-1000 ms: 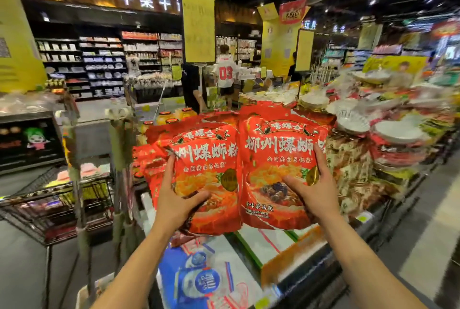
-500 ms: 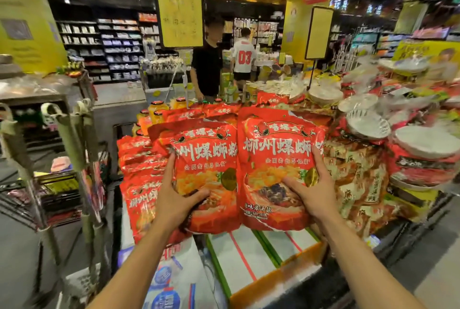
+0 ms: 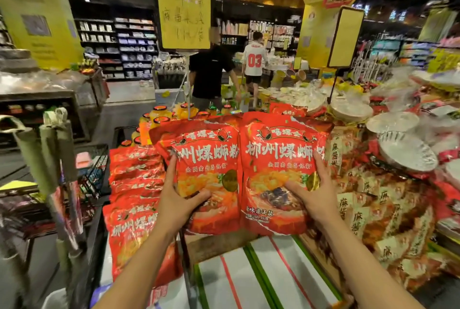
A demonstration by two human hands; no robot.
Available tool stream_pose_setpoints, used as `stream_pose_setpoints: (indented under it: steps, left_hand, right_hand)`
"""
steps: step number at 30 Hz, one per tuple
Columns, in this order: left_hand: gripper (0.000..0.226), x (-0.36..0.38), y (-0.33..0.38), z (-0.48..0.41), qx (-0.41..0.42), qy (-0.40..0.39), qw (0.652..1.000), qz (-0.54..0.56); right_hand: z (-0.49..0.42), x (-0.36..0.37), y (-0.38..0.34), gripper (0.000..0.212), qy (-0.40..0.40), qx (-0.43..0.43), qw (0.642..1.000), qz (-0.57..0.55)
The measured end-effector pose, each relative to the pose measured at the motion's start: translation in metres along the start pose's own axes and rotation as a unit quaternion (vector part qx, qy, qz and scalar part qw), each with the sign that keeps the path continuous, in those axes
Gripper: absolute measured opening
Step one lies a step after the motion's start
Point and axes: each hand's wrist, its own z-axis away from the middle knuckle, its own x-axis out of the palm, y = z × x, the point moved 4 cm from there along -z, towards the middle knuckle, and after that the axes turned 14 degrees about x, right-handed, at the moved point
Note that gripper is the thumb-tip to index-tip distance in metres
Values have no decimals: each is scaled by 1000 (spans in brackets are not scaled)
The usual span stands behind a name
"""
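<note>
Left hand [image 3: 174, 200]: clamped on left red packet [image 3: 211, 162], thumb across front.
Right hand [image 3: 317, 195]: clamped on right red packet [image 3: 278, 159].
Handling: grip low and firm, fronts level, side by side.

Most fingers of left grip [image 3: 179, 200] hidden behind left packet [image 3: 211, 159]. Bottom print on right packet [image 3: 278, 159] illegible. Yellow sign [image 3: 185, 5] cut off at top, blurred.

"柳州螺蛳粉" on red packets [image 3: 276, 166], "03" on white jersey [image 3: 254, 59]
</note>
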Motion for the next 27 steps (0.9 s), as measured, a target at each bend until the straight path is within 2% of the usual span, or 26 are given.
stream_pose_setpoints:
  steps: [5,14,18,21,25,27]
  left_hand:
    - [117,7,-34,-9,-14,5,1000,-5]
    - [118,25,-80,-19,-74,55,994,-61]
    - [116,40,-116,-24,-103,65,989,-87]
    - [118,57,-157,-16,-138,29,985,-101]
    - [126,67,-197,1,-156,-17,976,-154]
    - [127,66,-203,2,-134,-34,967,-213]
  right_hand:
    - [-38,16,17,98,-28,1,1000,-7]
    - [-127,63,64,100,-141,23,990,10]
    - [-167,89,94,94,-231,24,972,-12]
    - [-189,112,132,94,-222,29,973,57]
    - [-193,133,191,106,-206,49,945,250]
    - [-192,133,206,107,-187,58,944,266]
